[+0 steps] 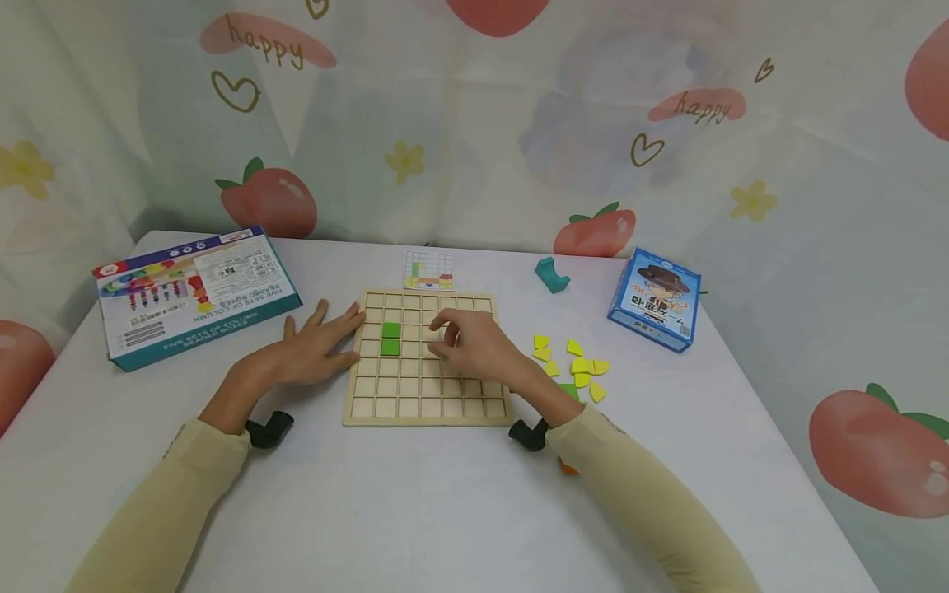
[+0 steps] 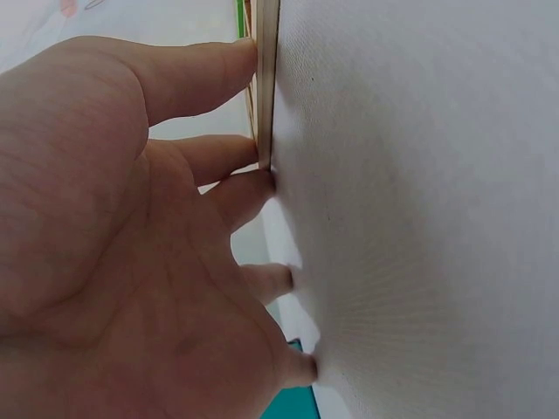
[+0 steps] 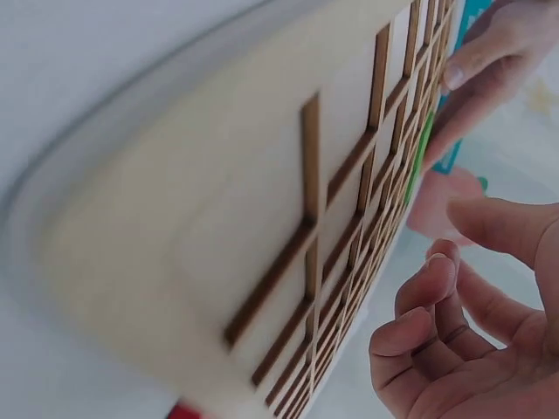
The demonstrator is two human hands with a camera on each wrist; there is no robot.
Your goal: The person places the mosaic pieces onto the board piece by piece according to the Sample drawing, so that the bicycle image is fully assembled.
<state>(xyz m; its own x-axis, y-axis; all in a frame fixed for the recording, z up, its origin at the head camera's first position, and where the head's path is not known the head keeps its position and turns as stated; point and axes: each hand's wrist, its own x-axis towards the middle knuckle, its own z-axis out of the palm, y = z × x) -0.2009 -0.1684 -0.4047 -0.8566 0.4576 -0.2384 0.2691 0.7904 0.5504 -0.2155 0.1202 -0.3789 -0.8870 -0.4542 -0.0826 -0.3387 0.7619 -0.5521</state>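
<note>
Two hands are working at a gridded wooden board (image 1: pixel 426 421) lying on the counter (image 1: pixel 437 511).
The left hand (image 1: pixel 315 352) is spreading its grip wide, thumb and forefinger touching the board's left edge; the right hand (image 1: pixel 480 344) is hovering over the grid, its thumb and forefinger standing apart, other fingers curling. Two green squares (image 1: pixel 390 330) are sitting in adjoining cells, while yellow pieces (image 1: pixel 582 366) are lying to the board's right.
</note>
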